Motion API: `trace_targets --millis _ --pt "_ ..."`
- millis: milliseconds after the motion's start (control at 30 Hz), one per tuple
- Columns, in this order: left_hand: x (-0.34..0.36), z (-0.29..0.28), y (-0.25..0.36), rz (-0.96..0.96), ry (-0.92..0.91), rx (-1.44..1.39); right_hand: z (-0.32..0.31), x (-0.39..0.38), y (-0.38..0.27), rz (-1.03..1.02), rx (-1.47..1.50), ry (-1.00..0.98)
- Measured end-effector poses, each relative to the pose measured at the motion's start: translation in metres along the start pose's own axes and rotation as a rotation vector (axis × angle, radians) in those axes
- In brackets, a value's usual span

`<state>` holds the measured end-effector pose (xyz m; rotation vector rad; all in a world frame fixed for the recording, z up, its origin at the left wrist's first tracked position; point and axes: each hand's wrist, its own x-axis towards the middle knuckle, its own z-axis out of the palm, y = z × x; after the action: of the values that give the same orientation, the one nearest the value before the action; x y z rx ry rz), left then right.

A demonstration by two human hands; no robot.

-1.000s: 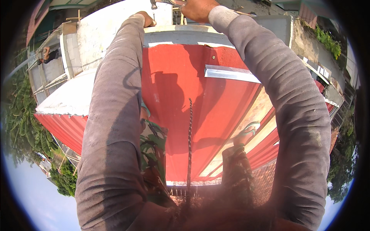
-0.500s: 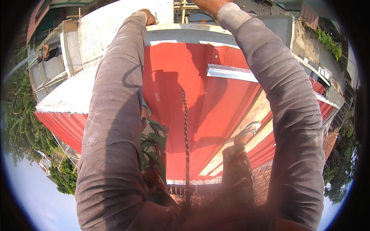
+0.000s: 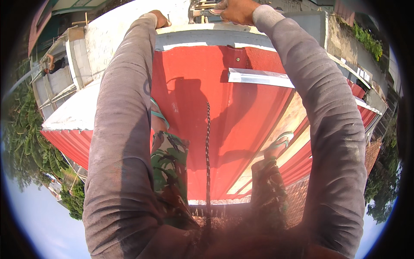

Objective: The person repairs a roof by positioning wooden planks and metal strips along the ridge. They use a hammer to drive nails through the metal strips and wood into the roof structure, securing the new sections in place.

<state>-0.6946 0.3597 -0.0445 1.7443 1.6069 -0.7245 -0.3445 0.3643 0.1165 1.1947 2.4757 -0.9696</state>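
At the top of the view, my left hand [image 3: 161, 19] rests by the pale wall ledge [image 3: 207, 27], its fingers closed on a small thin piece that looks like a nail [image 3: 168, 19]. Right of it, my right hand [image 3: 239, 11] is closed round the handle of what seems to be a hammer [image 3: 201, 12], held just above the ledge. The hammer's head is hard to make out against the clutter behind. Below the ledge, a silvery metal strip [image 3: 261, 77] lies across the red corrugated roof sheet [image 3: 185, 64].
My feet in green-strapped sandals stand on the sloping roof, the right one by a pale board [image 3: 282, 125]. A patterned rope [image 3: 208, 146] hangs down the middle. A white wall [image 3: 112, 39] rises at the upper left; another person [image 3: 55, 64] is beyond it.
My right hand has come down and left toward the ledge, bringing the hammer into view. The left hand has shifted slightly left.
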Motion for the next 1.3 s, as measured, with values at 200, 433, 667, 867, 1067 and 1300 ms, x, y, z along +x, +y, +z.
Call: trace_targets --millis 200,433,667,867,1067,1300 --pt "-0.056 -0.036 0.026 -0.033 0.018 -0.241 0.039 0.024 0.026 -0.152 -0.323 -0.203" --pt "-0.185 -0.017 -0.025 0.130 0.236 -0.847 0.001 -0.018 -0.032 0.164 0.030 -0.165" --pt "-0.157 0.053 0.016 -0.016 0.791 -1.286 -0.008 -0.023 -0.037 0.082 -0.013 -0.184" --pt "-0.153 0.050 0.032 -0.021 0.924 -1.238 -0.006 -0.040 -0.042 0.130 0.132 -0.104" --pt "-0.141 0.051 0.035 -0.038 1.051 -1.112 0.010 -0.047 -0.022 0.081 0.085 -0.020" --pt "-0.131 0.059 0.026 0.032 1.230 -0.782 -0.013 -0.044 -0.070 0.143 0.240 0.184"
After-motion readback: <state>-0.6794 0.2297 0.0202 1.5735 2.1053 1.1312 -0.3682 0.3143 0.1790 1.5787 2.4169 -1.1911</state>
